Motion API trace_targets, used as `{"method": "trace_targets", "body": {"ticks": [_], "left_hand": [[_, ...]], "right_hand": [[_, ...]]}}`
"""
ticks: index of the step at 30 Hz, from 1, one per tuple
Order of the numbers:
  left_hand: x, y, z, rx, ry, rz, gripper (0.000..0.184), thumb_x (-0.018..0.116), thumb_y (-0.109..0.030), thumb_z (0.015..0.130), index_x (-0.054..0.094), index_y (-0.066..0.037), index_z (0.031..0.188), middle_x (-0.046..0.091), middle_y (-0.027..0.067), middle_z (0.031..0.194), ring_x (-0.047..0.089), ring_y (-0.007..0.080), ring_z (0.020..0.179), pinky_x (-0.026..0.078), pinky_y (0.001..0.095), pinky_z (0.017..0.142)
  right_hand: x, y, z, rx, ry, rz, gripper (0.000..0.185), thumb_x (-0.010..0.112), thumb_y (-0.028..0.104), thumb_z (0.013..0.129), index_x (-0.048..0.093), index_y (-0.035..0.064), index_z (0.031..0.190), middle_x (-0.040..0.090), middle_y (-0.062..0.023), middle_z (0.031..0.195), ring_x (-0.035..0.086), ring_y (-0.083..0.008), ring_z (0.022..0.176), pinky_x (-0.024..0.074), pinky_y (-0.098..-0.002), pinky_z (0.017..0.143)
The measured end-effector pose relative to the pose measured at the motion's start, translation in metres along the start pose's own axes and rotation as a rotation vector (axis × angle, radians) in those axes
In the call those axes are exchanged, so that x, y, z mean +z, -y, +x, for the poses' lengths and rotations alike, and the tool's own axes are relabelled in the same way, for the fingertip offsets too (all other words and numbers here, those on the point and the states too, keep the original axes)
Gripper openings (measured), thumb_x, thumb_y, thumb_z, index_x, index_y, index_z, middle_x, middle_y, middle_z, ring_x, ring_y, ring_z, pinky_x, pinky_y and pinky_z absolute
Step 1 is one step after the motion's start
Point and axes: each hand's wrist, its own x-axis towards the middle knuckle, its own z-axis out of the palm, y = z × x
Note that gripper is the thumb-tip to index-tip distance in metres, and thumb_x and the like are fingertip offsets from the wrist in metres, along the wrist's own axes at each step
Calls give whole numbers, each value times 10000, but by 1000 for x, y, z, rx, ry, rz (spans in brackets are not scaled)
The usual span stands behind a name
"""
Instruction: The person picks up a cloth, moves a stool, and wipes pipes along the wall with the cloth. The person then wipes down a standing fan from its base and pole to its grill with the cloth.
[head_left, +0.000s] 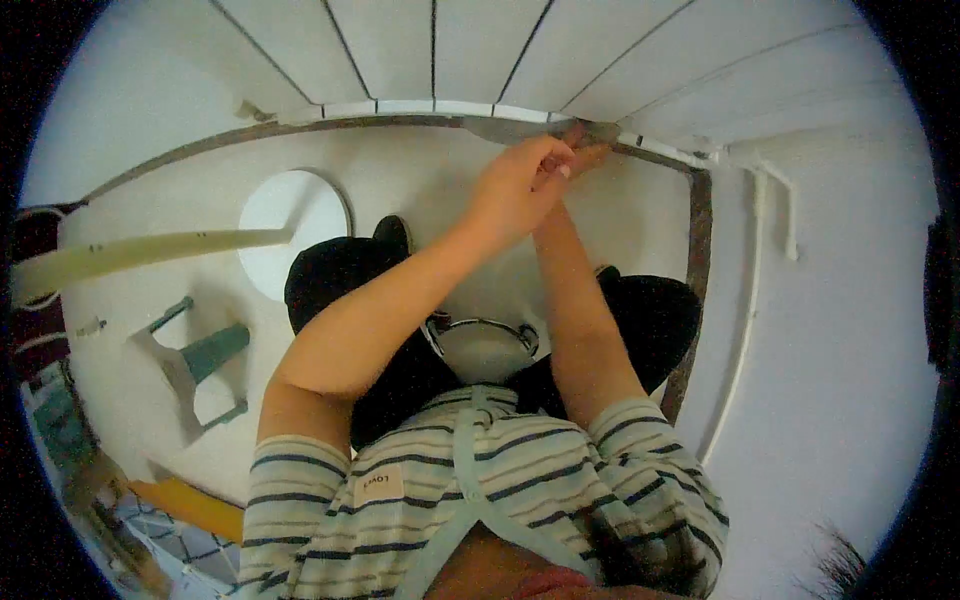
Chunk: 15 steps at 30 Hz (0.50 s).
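Grey flat piece [500, 129]: twelve o'clock, tapering towards nine
Left hand [520, 182]: fingers curled; hold cannot be told
Right hand [590, 156]: partly hidden; likewise
Wall corner [703, 172]: two o'clock
Floor [430, 180]: open at eleven

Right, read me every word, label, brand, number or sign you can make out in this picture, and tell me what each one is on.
"LOVE", upside down in this view, on the pale patch of the striped shirt; what follows the E is too blurred to be sure of.
No other word, brand, number or sign can be read.
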Motion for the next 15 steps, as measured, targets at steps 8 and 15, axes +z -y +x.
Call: {"method": "trace_targets", "body": {"ticks": [8, 15], "left_hand": [[11, 14, 15, 54, 17, 39, 161, 529, -124, 841, 564, -57, 984, 613, 64, 921, 578, 177, 851, 449, 292, 759], [5, 25, 31, -77, -175, 48, 260, 574, -138, 811, 536, -53, 1054, 573, 60, 1024, 528, 170, 942, 400, 268, 830]], "right_hand": [[40, 54, -73, -128, 484, 163, 520, 533, 251, 855, 332, -14, 1255, 415, -179, 1214, 419, -274, 1088, 351, -353, 925], [-4, 29, -23, 259, 547, 883, 542, 524, 289, 858, 312, 43, 1292, 410, -137, 1225, 417, -226, 1085, 358, -333, 919]]}}
